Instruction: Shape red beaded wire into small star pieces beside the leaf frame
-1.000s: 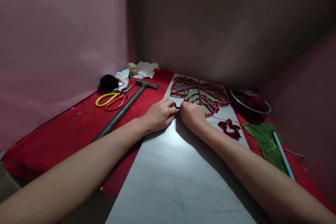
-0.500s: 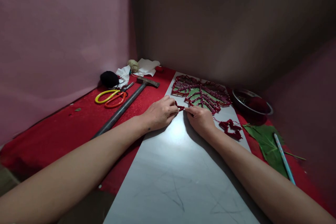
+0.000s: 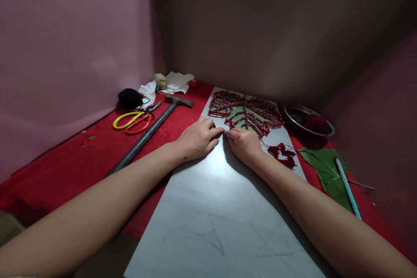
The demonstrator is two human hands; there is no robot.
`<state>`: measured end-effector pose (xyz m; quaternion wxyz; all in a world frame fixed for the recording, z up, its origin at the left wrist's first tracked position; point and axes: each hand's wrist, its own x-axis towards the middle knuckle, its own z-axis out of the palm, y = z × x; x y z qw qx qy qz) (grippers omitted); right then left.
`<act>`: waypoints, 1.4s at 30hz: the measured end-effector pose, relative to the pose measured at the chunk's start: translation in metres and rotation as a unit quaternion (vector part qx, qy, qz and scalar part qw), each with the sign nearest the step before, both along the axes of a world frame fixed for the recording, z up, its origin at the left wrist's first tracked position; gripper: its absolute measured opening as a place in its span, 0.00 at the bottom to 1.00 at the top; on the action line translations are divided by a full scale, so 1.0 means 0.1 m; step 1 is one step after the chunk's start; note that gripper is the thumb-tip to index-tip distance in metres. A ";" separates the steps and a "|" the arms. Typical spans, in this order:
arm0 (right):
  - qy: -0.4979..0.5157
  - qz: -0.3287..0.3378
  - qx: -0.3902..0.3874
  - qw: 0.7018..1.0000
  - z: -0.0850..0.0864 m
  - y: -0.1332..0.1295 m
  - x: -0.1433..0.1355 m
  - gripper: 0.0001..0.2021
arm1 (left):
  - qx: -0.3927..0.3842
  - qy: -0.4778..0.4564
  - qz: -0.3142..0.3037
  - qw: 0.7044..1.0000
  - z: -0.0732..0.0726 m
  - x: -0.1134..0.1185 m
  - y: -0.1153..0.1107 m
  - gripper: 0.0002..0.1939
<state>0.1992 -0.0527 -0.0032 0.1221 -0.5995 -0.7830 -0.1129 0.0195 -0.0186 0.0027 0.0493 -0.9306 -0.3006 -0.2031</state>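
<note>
My left hand (image 3: 200, 138) rests on the white board (image 3: 208, 191), fingers bent over a small red yarn-wound shape that it mostly covers. Its index finger reaches to the tips of my right hand (image 3: 245, 143). The right hand is closed in a pinch; what sits in its fingertips is hidden. A thin red strand shows beside that hand and leads toward a red yarn star (image 3: 282, 155) wound around nails. Beyond both hands lies a large leaf-shaped nail-and-yarn figure (image 3: 246, 113) in dark red, with green between its lines.
Left on the red cloth (image 3: 81, 169) are a hammer (image 3: 153, 128), scissors (image 3: 133, 121), a black yarn ball (image 3: 129, 98) and a cream yarn ball (image 3: 160, 81). At right are a metal bowl (image 3: 329, 129), a green leaf (image 3: 325, 169) and a blue pencil (image 3: 348, 189). Star outlines mark the near board.
My left index finger has stretched forward to meet the right fingertips, covering more of the small red shape. The whole view has shifted slightly.
</note>
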 end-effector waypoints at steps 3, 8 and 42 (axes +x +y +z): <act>0.026 0.000 0.000 1.000 0.00 0.00 0.01 0.16 | -0.006 0.022 0.021 1.000 0.03 0.04 -0.01 0.15; 0.069 -0.023 -0.007 0.997 0.02 0.01 0.02 0.15 | -0.012 0.053 0.039 0.998 0.08 0.06 -0.04 0.16; 0.133 -0.063 -0.007 0.989 0.10 0.03 0.07 0.14 | 0.042 0.023 0.035 0.998 -0.02 0.04 -0.05 0.17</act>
